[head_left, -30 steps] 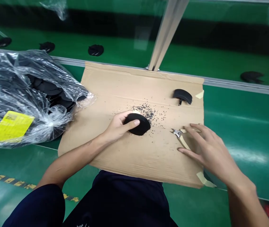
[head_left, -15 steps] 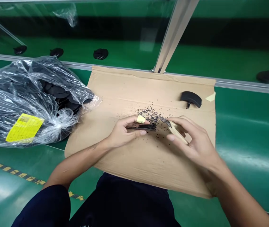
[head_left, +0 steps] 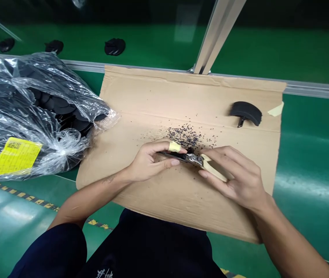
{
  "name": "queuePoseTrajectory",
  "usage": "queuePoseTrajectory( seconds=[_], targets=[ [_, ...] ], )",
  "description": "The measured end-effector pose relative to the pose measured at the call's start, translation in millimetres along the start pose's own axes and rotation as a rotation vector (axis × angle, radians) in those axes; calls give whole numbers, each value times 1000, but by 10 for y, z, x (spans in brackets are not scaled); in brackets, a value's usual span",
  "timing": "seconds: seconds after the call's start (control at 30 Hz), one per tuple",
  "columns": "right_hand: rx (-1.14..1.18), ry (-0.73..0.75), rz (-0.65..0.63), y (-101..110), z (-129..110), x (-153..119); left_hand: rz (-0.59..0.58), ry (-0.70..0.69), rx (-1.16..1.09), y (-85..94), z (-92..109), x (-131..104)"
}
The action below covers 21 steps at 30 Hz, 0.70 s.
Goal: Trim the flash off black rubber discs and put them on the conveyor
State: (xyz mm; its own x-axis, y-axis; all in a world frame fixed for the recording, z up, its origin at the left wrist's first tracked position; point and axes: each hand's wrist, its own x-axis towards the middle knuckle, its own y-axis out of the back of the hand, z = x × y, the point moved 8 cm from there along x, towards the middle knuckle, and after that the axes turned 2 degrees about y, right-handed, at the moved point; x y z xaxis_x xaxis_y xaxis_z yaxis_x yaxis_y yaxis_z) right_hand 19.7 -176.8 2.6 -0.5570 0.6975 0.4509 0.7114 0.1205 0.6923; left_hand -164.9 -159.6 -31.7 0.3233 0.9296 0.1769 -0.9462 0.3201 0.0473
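Head view: left hand (head_left: 145, 164) pinches the thin black part (head_left: 178, 156) nearly edge-on between thumb and fingers, a strip of pale tape (head_left: 174, 146) on one finger. Right hand (head_left: 239, 173) holds the cutters (head_left: 195, 159) by pale handles, fingers fairly spread. Tool's metal head is at the part's right end — contact looks likely, exact bite point can't be told.

Step in hand reads as tool-to-edge work on the part, above the cardboard (head_left: 158, 197) on the green bench (head_left: 312, 162). Any squeeze from this pose would call for a steady left grip and the jaws clear of the left fingertips.

Black bits (head_left: 182, 135) lie scattered just beyond the hands. Curved black piece (head_left: 247, 111) sits far right on the cardboard; plastic bag (head_left: 5, 100) of dark pieces at left.
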Motion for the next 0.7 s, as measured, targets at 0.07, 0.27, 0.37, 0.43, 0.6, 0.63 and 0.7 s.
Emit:
queuePoseTrajectory(
  seconds=[0.07,0.27,0.37,0.43,0.6,0.63,0.7],
  targets=[
    [-9,-2,3,-2,8,-10,-9,-5,-4,-6,5,2],
    [-28,-15,-8,-6,18,-27,-11,-18,-11,-12,17,9],
    [-36,-6,-14,1,6,-26,-16,-17,16,-10,10,10],
    [-47,6,-22,3,-5,-28,-23,-20,32,-12,6,9],
    [-73,35,-53,-14,-37,-37,-35,-68,52,-28,32,-4],
    [-81,34,-59,-18,-41,-39,-36,-80,57,-31,40,-8],
    [-95,25,-67,-24,-48,-42,-36,-103,64,-32,54,-17]
  ],
)
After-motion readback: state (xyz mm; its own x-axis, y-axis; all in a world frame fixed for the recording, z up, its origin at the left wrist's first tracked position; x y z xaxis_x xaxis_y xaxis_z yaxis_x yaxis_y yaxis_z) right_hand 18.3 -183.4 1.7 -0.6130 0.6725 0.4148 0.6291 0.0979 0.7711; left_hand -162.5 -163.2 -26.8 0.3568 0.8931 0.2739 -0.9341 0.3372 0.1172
